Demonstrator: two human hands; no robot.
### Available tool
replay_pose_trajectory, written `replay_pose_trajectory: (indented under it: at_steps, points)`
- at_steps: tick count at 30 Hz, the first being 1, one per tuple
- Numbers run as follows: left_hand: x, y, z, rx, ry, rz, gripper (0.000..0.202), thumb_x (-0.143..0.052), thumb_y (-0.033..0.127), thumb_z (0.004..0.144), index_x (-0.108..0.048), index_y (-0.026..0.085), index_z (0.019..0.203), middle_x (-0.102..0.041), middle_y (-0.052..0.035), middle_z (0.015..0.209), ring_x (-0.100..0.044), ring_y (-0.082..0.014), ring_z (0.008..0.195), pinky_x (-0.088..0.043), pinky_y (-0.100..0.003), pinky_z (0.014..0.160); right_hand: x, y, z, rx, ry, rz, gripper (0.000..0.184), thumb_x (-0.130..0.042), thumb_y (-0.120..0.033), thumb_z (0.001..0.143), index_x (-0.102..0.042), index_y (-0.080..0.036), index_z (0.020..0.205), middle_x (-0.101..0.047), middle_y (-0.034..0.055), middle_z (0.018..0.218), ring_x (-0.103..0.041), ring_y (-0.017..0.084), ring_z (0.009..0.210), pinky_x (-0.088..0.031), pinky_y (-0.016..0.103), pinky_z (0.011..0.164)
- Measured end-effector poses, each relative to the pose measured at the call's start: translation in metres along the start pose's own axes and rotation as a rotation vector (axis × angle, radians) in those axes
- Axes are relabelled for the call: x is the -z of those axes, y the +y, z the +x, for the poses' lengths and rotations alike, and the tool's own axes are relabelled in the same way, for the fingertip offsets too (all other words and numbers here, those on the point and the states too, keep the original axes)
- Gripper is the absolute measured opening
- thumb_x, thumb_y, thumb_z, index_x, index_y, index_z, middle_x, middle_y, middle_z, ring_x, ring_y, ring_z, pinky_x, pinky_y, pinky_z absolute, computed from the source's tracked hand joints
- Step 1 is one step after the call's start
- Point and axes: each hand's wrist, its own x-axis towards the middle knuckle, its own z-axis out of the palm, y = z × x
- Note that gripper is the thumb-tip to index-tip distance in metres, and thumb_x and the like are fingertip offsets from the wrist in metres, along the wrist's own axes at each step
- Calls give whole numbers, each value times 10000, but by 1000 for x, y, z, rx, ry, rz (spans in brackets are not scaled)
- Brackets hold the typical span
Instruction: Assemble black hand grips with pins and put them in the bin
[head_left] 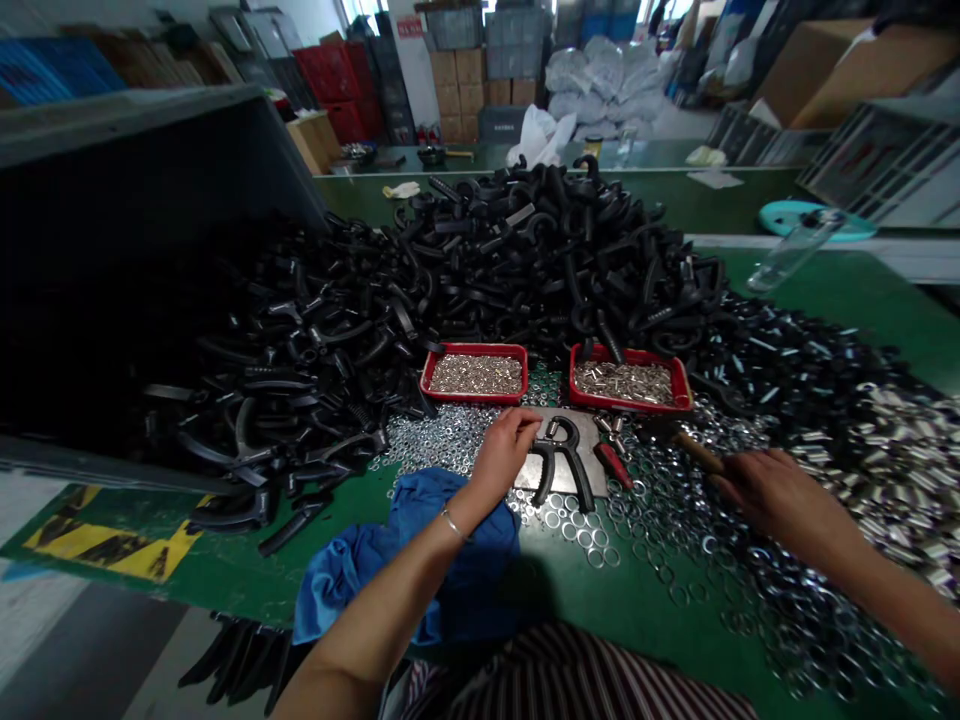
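My left hand [504,452] has its fingertips pinched together at the upper left of a flat metal plate [534,478]. What they hold, if anything, is too small to make out. Beside these fingers, a black plastic clamp body [576,462] with a hooked top and two legs lies on the plate. My right hand [772,492] is closed around the wooden handle of a hammer [699,455], whose dark head blends into the metal parts. A red-handled tool [613,465] and small metal pins [611,428] lie at the plate's right edge.
Red trays of small metal pieces [476,374] and pins [626,382] stand behind the plate. Black plastic parts [517,250] pile up beyond, beside a dark bin [135,290]. Loose rings [592,535], silver sleeves [904,480] and a blue cloth [424,540] lie around.
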Motion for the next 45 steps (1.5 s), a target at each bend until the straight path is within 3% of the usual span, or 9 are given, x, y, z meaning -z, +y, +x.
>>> replay_pose_trajectory:
  at_steps: [3,8,13,17,22,26,35,42,45]
  points:
    - [4,1,0,24,16,-10,49,-615,183,906,-644,185,945,-683,-24,916,-663,-158,862,-526,-293,816,8,-23,5,-103,-17,147,250,-541,-515,901,-576,-268,883,-636,130,763,-582,269,681,-433,429,618]
    - [12,1,-1,72,-26,-56,59,-583,182,927,-633,175,958,-671,-10,868,-656,-126,720,-519,-279,770,12,-92,20,-162,-302,469,287,-445,-514,958,-561,-273,1059,-681,65,768,-642,226,615,-488,352,571]
    - [11,1,2,41,-41,7,70,-579,192,929,-641,183,963,-682,-34,925,-661,-150,822,-524,-291,809,-2,-127,38,-165,-145,390,324,-394,-493,977,-571,-259,1114,-714,87,843,-687,260,696,-495,350,628]
    - [12,-5,2,60,-59,-3,80,-579,205,932,-650,182,959,-690,-35,917,-665,-158,838,-526,-293,806,-11,-128,48,-108,-313,423,326,-427,-495,965,-598,-249,1093,-716,67,799,-685,257,676,-495,333,612]
    - [7,-4,15,22,-90,16,96,-573,214,937,-661,186,959,-706,-41,958,-662,-172,882,-510,-317,858,-14,-125,50,-182,-215,451,348,-387,-523,983,-587,-240,1017,-678,51,742,-657,237,656,-484,320,616]
    - [-9,5,37,-26,-208,87,103,-569,187,926,-667,174,898,-706,-46,923,-653,-185,896,-501,-322,864,-22,-117,49,-150,-322,556,337,-455,-529,954,-624,-250,1040,-688,48,792,-670,245,704,-497,327,648]
    - [-29,-10,55,-19,-309,127,114,-570,175,911,-681,155,898,-718,-63,936,-660,-190,902,-497,-307,859,-37,-115,14,-691,-152,1125,403,-522,-643,892,-486,-246,833,-463,-52,611,-420,117,455,-324,230,377]
    - [-32,-9,54,-47,-335,235,129,-551,203,940,-668,151,932,-704,-65,949,-649,-186,905,-492,-296,853,-49,-122,9,-753,-143,1293,421,-606,-635,852,-520,-231,933,-455,-76,607,-388,77,452,-274,183,383]
    - [-32,-6,50,-206,-346,433,157,-495,181,969,-645,135,954,-672,-88,958,-622,-205,929,-483,-328,879,-47,-128,11,-766,-149,1320,437,-608,-644,840,-520,-232,952,-437,-86,582,-361,74,431,-254,185,376]
